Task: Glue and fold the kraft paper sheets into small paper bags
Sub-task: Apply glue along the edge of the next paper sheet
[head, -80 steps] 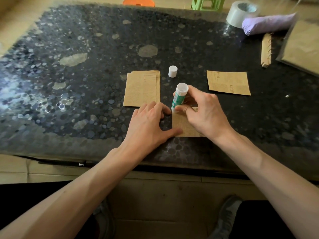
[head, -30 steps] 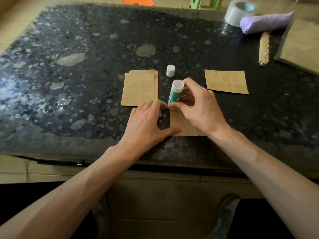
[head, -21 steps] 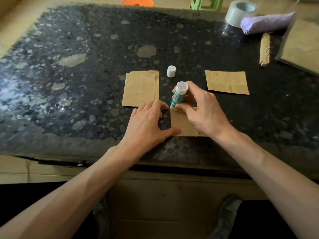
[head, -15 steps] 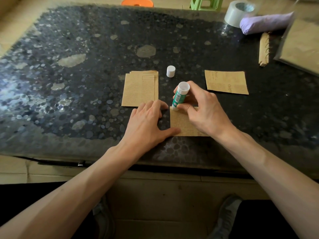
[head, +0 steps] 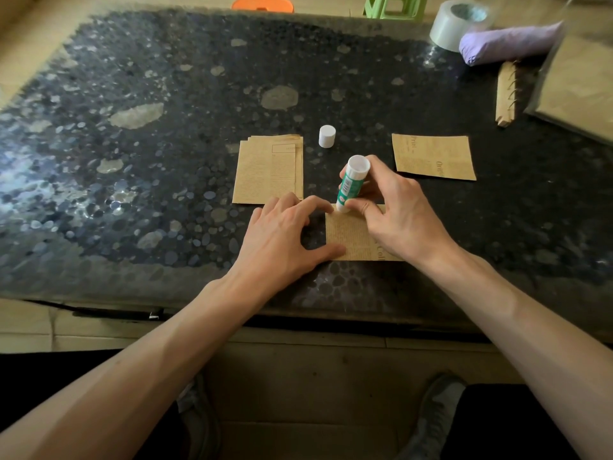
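A folded kraft sheet (head: 351, 237) lies near the table's front edge. My right hand (head: 394, 214) grips a green and white glue stick (head: 352, 182), its tip down on the sheet's far left corner. My left hand (head: 285, 237) rests on the table beside the sheet, thumb and forefinger touching its left edge. A stack of kraft sheets (head: 268, 171) lies just beyond my left hand. The white glue cap (head: 326, 136) stands behind the stick. One kraft piece (head: 434, 156) lies to the right.
The dark pebble-patterned table (head: 166, 127) carries a tape roll (head: 456, 23), a lilac bundle (head: 507, 43), a spiral-bound kraft pad (head: 506, 91) and a kraft pack (head: 580, 84) at the far right. Orange (head: 262, 2) and green stools (head: 394, 5) stand beyond it.
The glue stick has shifted slightly back and forth along the sheet's far edge in my right hand. My left hand has stayed where it was on the sheet's left edge.
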### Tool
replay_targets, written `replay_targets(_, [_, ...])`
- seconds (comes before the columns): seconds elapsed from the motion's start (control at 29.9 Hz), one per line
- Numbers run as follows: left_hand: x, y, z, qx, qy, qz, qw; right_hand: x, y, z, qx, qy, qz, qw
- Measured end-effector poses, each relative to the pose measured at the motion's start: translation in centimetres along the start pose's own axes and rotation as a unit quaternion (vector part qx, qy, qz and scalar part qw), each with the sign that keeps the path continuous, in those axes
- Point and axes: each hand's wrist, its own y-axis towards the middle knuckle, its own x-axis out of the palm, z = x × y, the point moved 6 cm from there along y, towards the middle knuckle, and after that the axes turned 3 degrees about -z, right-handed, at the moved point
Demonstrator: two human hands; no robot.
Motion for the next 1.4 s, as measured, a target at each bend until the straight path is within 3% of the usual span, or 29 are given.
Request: replay_targets(1.4, [-0.1, 0.1, -0.1, -0.003, -0.006, -0.012, 1.0, -2.0, -1.7, 1.7, 0.029, -0.014, 0.036, 0.999])
